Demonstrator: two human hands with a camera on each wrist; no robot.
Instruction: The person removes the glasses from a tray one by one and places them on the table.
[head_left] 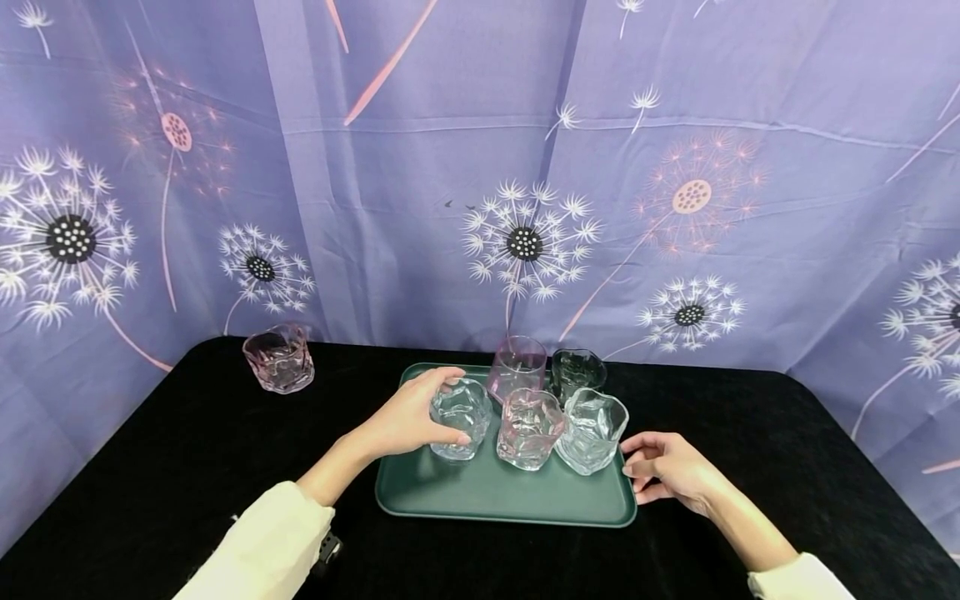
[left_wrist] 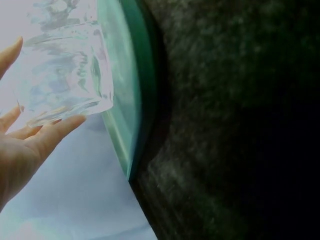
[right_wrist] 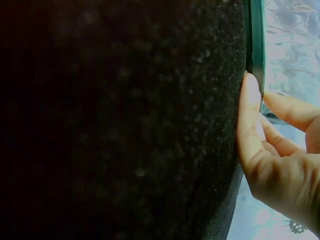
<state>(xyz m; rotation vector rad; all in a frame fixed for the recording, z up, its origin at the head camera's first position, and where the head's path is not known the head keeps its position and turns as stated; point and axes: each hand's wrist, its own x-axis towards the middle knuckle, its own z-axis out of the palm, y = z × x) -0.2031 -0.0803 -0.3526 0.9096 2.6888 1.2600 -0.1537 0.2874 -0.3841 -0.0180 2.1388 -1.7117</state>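
A dark green tray [head_left: 495, 498] lies on the table with several glasses on it. At its left side my left hand [head_left: 401, 421] grips a clear, wavy-sided glass [head_left: 461, 417] between thumb and fingers. In the left wrist view, fingers lie along the side of that glass [left_wrist: 70, 75]. My right hand [head_left: 671, 471] pinches the tray's right edge; the right wrist view has the thumb inside the rim [right_wrist: 257, 45] and the fingers outside. Nearest this hand on the tray stands another clear glass [head_left: 592, 429], beside a pale pink glass [head_left: 528, 429].
Behind these stand a purple glass [head_left: 517, 367] and a dark grey glass [head_left: 576, 373]. A pink glass [head_left: 280, 360] is apart at the back left of the black-covered table [head_left: 150, 467]. A purple dandelion-print cloth [head_left: 420, 208] hangs right behind the table.
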